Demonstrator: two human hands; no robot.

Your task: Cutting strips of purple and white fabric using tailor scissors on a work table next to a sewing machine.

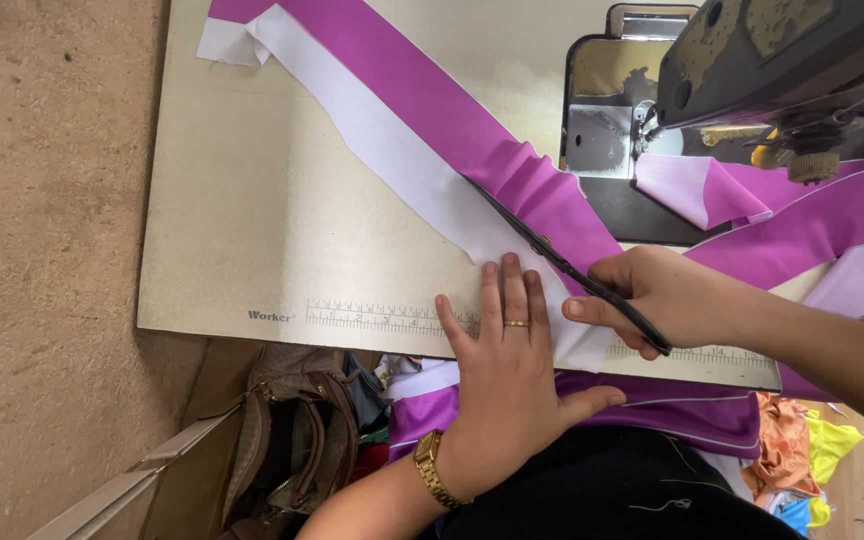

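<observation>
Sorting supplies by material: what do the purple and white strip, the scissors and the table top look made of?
Strip: thin woven or knit fabric, slightly shiny; it puckers near the blades. Scissors: dark metal, probably steel, matte. Table top: pale speckled laminate, likely over board.

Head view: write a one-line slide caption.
Left hand flat on a white and purple fabric strip while the right hand holds black scissors beside a sewing machine.

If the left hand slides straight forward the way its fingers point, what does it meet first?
Probably the black scissors: the left hand lies flat on the white strip, fingers pointing toward the blades along the purple fabric.
</observation>
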